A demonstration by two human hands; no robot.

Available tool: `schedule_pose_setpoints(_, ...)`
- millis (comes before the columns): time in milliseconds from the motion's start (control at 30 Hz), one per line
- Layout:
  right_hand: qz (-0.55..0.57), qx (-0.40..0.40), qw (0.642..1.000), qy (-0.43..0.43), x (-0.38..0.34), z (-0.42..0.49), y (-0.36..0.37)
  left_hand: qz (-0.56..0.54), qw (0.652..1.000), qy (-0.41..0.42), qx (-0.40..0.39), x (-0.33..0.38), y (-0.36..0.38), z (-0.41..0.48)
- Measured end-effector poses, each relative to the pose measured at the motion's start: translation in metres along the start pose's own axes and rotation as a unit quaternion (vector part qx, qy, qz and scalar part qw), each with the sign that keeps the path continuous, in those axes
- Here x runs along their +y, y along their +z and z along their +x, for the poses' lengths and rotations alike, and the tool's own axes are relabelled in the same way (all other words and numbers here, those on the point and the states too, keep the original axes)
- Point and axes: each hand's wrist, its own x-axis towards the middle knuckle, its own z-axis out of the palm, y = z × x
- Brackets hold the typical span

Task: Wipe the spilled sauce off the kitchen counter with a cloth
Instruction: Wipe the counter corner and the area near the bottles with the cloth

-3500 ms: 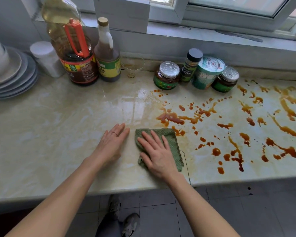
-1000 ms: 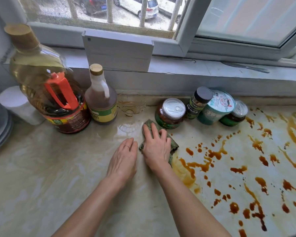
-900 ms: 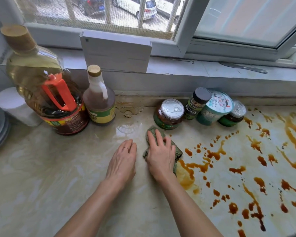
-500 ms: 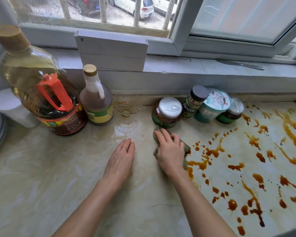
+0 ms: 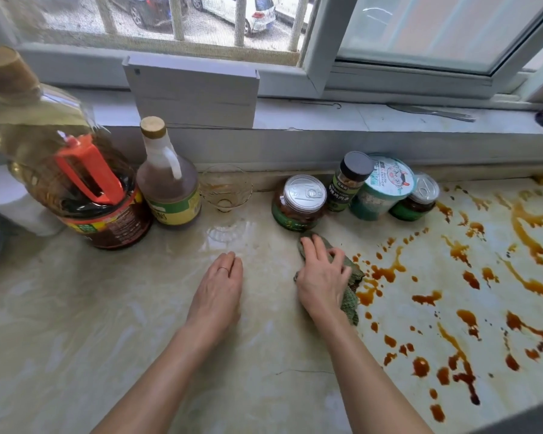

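Daylight through a barred, meshed window [image 5: 201, 23] up top, parked cars [image 5: 235, 10] outside. Frosted sliding pane [image 5: 420, 29] at right. Grey sill [image 5: 326, 115] below, white box [image 5: 192, 92] standing on it, knife [image 5: 430, 111] lying flat far right.

Two bottles [image 5: 168, 186], four jars [image 5: 298, 203], one cloth [image 5: 349, 300]

Oil jug [image 5: 60, 170], vinegar bottle [image 5: 168, 186], jars [image 5: 300, 203]

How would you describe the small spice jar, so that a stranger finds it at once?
Look at the back of the counter, under the window sill, where four containers stand in a row. The spice jar is second from the left, between the big silver-lidded jar and the teal tub. It alone is slim, with a dark cap.
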Motion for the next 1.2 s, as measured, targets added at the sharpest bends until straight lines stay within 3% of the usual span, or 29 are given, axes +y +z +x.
schedule_pose_setpoints(167,-0.013,-0.023,0.995,-0.099,-0.005,-0.001,0.000,-0.016,1.000,-0.004,0.004,-0.001,0.001,0.000)
schedule_pose_setpoints(267,-0.004,-0.014,1.000,-0.005,0.010,0.007,-0.003,-0.022,1.000,0.005,0.001,-0.002,0.000,-0.001)
schedule_pose_setpoints(333,-0.003,-0.022,1.000,0.003,0.000,0.002,-0.003,-0.022,1.000,0.005,0.003,-0.001,0.000,-0.001)
schedule_pose_setpoints(433,-0.006,-0.035,0.991,-0.129,-0.018,-0.031,0.008,-0.024,1.000,0.002,0.008,-0.002,0.002,0.000)
schedule_pose_setpoints(500,-0.011,-0.042,0.985,-0.166,-0.006,-0.041,0.010,-0.024,1.000,0.001,0.006,-0.005,0.004,0.000)
schedule_pose_setpoints(633,-0.002,-0.023,0.999,-0.026,0.027,-0.030,0.010,-0.007,1.000,0.008,0.003,-0.009,0.005,0.000)
schedule_pose_setpoints(700,-0.001,0.001,0.999,-0.033,0.018,-0.047,0.008,-0.001,1.000,0.007,0.007,-0.006,0.007,-0.001)
schedule_pose_setpoints(867,-0.033,-0.030,0.985,-0.167,0.027,-0.090,0.016,0.004,1.000,0.005,0.001,-0.004,0.004,0.001)
schedule_pose_setpoints(1033,0.004,0.010,1.000,-0.019,0.036,-0.080,0.012,0.011,1.000,0.004,-0.009,-0.004,0.004,-0.003)
schedule_pose_setpoints(1200,-0.004,0.003,0.985,-0.172,0.025,-0.122,0.023,0.007,1.000,-0.001,0.000,-0.002,0.007,-0.002)
